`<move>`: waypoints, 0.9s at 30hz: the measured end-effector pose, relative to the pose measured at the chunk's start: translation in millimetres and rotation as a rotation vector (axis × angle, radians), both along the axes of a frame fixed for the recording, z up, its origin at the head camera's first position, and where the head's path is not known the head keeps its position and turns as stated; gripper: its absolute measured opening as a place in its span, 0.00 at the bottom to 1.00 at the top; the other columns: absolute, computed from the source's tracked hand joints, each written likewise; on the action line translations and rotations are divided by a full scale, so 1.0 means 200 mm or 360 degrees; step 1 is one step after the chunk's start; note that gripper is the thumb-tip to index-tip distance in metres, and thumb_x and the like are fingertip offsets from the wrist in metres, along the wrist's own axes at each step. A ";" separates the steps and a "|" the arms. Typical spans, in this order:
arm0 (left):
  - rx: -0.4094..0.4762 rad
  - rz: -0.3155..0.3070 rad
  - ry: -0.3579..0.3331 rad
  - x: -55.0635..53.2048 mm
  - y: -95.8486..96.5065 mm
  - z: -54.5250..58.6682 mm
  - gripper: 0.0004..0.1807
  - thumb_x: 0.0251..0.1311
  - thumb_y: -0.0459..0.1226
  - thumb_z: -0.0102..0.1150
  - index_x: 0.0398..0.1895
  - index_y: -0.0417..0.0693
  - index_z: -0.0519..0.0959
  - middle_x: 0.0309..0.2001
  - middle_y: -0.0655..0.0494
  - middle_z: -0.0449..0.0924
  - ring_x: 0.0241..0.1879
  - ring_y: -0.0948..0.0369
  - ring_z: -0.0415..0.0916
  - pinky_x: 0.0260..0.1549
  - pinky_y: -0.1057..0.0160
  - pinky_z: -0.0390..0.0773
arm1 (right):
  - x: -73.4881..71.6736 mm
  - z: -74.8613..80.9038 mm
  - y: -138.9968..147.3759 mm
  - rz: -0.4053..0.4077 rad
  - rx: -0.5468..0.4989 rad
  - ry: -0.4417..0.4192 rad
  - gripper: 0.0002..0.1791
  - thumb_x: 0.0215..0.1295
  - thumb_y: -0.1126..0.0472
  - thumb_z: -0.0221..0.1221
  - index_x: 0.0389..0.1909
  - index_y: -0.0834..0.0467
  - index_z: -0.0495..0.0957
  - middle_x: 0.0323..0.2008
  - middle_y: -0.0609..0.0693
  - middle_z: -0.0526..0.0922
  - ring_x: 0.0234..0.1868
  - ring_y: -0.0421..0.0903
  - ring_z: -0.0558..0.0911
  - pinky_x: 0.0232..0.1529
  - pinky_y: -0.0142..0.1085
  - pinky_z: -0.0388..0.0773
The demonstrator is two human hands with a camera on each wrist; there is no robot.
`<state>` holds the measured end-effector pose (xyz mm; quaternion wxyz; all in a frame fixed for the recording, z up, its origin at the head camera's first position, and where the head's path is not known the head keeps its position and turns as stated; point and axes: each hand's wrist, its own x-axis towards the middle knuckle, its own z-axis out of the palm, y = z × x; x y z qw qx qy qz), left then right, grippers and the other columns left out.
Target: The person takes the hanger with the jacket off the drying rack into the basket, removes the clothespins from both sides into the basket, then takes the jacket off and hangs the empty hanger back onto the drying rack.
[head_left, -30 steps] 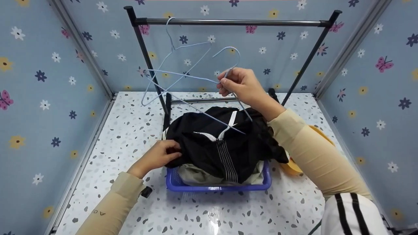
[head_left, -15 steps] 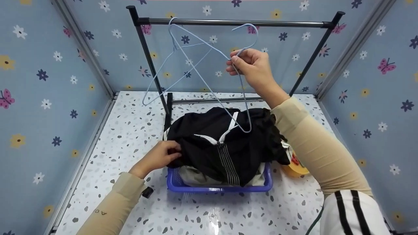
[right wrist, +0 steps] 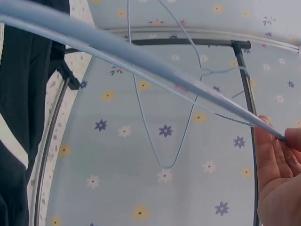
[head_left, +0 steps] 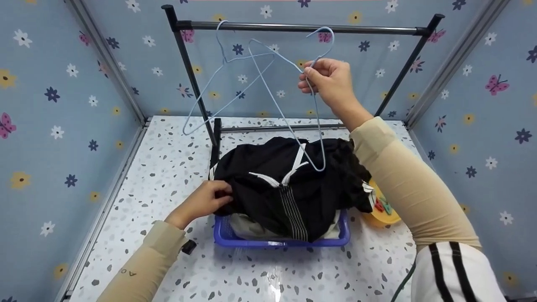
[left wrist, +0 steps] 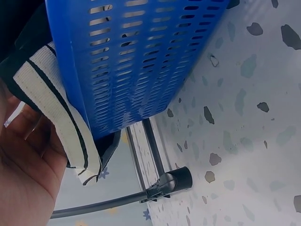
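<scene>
My right hand [head_left: 331,82] pinches a light blue wire hanger [head_left: 319,121] just below its hook, between thumb and fingers. The hook overlaps the rack's top rail [head_left: 272,27] in the head view; whether it touches the rail I cannot tell. Below lies a black jacket [head_left: 260,157] with a white zip, heaped on a blue plastic basket [head_left: 279,243]. With curled fingers my left hand [head_left: 203,199] grips the jacket's left edge; a white striped band [left wrist: 54,101] shows beside those fingers in the left wrist view.
A second blue hanger [head_left: 224,61] hangs at the rail's left end. Pale cloth [head_left: 256,226] lies under the jacket in the basket. At right, partly behind my arm, stands a yellow container [head_left: 384,220] with coloured clothespins [head_left: 382,205]. Flowered walls enclose the sides and back.
My right hand has risen and moved right with the hanger, bringing its hook up to rail height in the head view. The hanger has turned more upright. My left hand stays on the jacket.
</scene>
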<state>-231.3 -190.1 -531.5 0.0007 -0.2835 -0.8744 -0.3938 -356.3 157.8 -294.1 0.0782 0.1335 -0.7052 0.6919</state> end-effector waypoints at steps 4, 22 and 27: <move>0.0017 0.0002 -0.0005 0.00 0.00 0.00 0.02 0.69 0.29 0.72 0.39 0.39 0.88 0.41 0.47 0.91 0.43 0.56 0.84 0.49 0.54 0.85 | -0.05 0.00 0.05 -0.0065 -0.0050 -0.0108 0.05 0.82 0.70 0.61 0.48 0.68 0.85 0.29 0.53 0.92 0.27 0.41 0.91 0.36 0.32 0.92; 0.0014 -0.0003 0.0021 0.01 0.00 0.00 0.01 0.69 0.29 0.72 0.39 0.40 0.88 0.41 0.47 0.92 0.43 0.54 0.86 0.50 0.52 0.86 | -0.29 0.03 0.25 -0.0265 -0.0125 -0.0377 0.07 0.85 0.67 0.58 0.53 0.62 0.84 0.38 0.53 0.91 0.36 0.44 0.92 0.44 0.30 0.92; 0.0024 -0.0004 0.0031 0.01 0.01 0.00 0.02 0.69 0.29 0.72 0.38 0.41 0.88 0.40 0.47 0.91 0.43 0.54 0.86 0.50 0.52 0.86 | -0.33 0.04 0.28 -0.0304 -0.0113 -0.0417 0.08 0.87 0.66 0.57 0.55 0.62 0.83 0.41 0.55 0.89 0.38 0.45 0.91 0.45 0.30 0.92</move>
